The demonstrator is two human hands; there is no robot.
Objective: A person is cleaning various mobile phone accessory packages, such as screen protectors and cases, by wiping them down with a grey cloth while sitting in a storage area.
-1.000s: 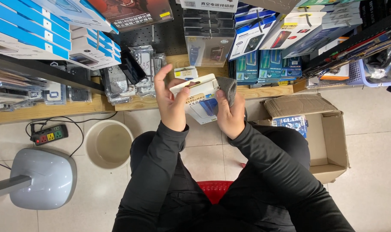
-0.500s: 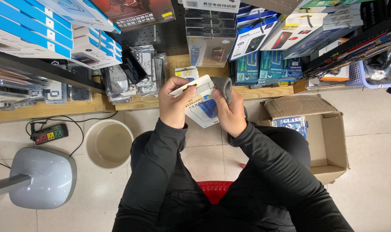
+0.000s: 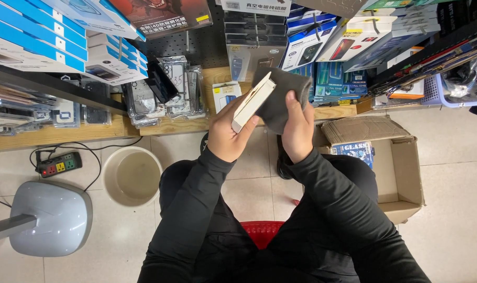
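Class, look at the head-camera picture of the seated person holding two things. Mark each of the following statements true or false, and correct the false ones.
1. The left hand holds a flat white box. True.
2. The right hand is empty. False: it holds a grey cloth.
3. A cardboard box stands open on the floor at the person's right. True.
4. The round beige bucket is full of packages. False: nothing shows inside it.
5. A power strip lies on the floor near the bucket. True.
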